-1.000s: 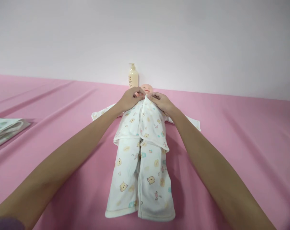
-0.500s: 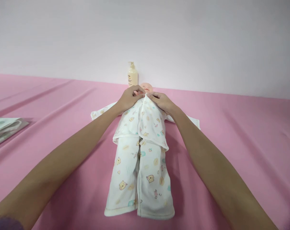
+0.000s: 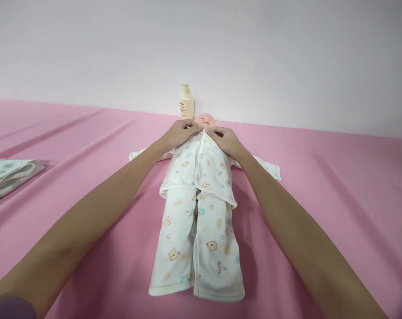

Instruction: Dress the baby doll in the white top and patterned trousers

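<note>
A baby doll (image 3: pixel 206 120) lies on its back with its head at the far end, dressed in a white printed jacket (image 3: pixel 216 170) and matching trousers (image 3: pixel 217 252). Its sleeves stretch out to both sides. At the neckline, my left hand (image 3: pixel 182 133) pinches the jacket's edge on the left of the front opening. My right hand (image 3: pixel 226 139) pinches the top corner of the overlapping right front panel, and the fingertips of both hands nearly meet under the doll's chin. Lower down, the front panels lie overlapped; whether the neckline is fastened is hidden by my fingers.
A cream pump bottle (image 3: pixel 186 104) stands behind the doll's head, near the white wall (image 3: pixel 287 57). A folded cloth (image 3: pixel 11 175) lies at the left edge. Pink fabric (image 3: pixel 320 190) with several creases covers the surface.
The view has shifted slightly, so the doll and bottle appear a little further right. Both hands stay at the neckline, with only small finger movement.
</note>
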Demonstrator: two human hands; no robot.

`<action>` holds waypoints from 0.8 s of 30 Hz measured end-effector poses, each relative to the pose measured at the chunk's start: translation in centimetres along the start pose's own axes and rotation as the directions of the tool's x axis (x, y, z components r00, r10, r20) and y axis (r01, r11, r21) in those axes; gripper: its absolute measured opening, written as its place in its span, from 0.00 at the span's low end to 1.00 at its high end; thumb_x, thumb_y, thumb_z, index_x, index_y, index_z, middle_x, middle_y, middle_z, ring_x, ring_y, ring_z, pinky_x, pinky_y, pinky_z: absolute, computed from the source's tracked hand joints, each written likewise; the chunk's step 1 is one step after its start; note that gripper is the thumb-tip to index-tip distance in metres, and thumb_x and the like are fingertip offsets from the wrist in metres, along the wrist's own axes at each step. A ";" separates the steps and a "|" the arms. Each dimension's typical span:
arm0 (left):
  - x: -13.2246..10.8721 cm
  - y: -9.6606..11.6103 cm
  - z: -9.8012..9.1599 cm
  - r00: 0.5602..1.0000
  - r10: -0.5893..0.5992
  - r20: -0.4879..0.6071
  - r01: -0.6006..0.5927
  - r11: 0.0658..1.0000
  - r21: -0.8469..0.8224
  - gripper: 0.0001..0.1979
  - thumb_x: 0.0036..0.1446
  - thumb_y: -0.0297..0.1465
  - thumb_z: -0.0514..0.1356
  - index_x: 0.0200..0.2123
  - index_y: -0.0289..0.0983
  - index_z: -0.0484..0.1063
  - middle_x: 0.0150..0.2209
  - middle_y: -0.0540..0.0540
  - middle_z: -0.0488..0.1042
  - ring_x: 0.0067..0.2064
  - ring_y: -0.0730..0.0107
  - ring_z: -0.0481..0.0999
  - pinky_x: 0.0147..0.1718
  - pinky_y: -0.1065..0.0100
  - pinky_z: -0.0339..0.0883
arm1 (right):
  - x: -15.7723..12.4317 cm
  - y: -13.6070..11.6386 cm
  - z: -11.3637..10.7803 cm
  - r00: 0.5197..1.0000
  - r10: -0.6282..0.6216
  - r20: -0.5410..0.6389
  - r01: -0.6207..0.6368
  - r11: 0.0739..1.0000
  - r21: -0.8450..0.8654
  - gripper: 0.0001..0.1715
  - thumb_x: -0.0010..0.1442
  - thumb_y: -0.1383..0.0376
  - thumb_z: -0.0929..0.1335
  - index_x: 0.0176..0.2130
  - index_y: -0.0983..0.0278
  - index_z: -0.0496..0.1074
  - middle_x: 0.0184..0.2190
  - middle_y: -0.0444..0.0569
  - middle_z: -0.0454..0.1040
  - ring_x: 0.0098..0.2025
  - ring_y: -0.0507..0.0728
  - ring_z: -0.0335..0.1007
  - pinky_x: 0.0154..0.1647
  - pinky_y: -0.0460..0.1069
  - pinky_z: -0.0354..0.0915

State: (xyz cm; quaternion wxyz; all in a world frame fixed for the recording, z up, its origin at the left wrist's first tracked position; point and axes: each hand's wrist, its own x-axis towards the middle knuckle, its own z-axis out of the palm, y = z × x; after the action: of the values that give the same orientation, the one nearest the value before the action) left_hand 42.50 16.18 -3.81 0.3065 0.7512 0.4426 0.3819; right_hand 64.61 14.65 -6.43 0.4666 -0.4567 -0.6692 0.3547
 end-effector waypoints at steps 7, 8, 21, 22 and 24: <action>-0.1 0.4 0.4 0.999 0.037 0.038 -0.036 0.999 -0.024 0.16 0.58 0.45 0.71 0.40 0.40 0.83 0.44 0.43 0.82 0.46 0.59 0.77 0.47 0.61 0.71 | -0.2 -0.2 0.0 0.999 -0.041 -0.013 0.041 0.999 -0.034 0.23 0.64 0.45 0.75 0.45 0.60 0.85 0.49 0.52 0.85 0.54 0.65 0.79 0.60 0.59 0.71; 0.0 0.3 0.4 0.998 0.026 0.055 -0.025 0.999 -0.036 0.15 0.58 0.45 0.71 0.40 0.40 0.83 0.44 0.43 0.82 0.46 0.59 0.78 0.47 0.60 0.71 | -0.3 -0.1 0.0 0.999 -0.040 -0.013 0.040 0.999 -0.032 0.23 0.64 0.46 0.75 0.46 0.60 0.85 0.50 0.52 0.85 0.54 0.65 0.79 0.60 0.59 0.71; 0.9 -0.6 0.2 0.991 -0.105 0.089 0.117 0.983 -0.143 0.10 0.58 0.41 0.70 0.36 0.42 0.79 0.39 0.44 0.80 0.43 0.55 0.79 0.41 0.57 0.72 | 0.1 0.8 0.0 0.998 -0.066 -0.023 0.066 0.998 -0.023 0.25 0.62 0.42 0.75 0.46 0.58 0.85 0.54 0.51 0.82 0.56 0.62 0.76 0.63 0.56 0.69; 0.9 -0.6 0.2 0.991 -0.111 0.080 0.121 0.983 -0.135 0.09 0.58 0.41 0.70 0.36 0.42 0.78 0.39 0.44 0.80 0.43 0.55 0.79 0.41 0.57 0.72 | 0.1 0.8 0.1 0.998 -0.061 -0.029 0.060 0.998 -0.016 0.25 0.62 0.42 0.76 0.45 0.58 0.85 0.54 0.51 0.82 0.56 0.62 0.76 0.63 0.56 0.69; 0.9 -0.6 0.4 0.992 -0.107 0.060 0.113 0.987 -0.112 0.09 0.59 0.40 0.69 0.36 0.42 0.78 0.39 0.45 0.80 0.42 0.57 0.78 0.40 0.59 0.70 | 0.0 0.8 0.1 0.998 -0.047 -0.040 0.048 0.999 0.004 0.25 0.60 0.42 0.77 0.44 0.58 0.85 0.54 0.50 0.82 0.56 0.62 0.76 0.63 0.56 0.69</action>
State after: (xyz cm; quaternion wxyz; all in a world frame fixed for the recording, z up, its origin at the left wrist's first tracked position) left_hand 42.88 17.14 -4.20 0.3819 0.7167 0.4522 0.3688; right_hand 64.76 14.92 -7.18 0.4894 -0.4466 -0.6695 0.3359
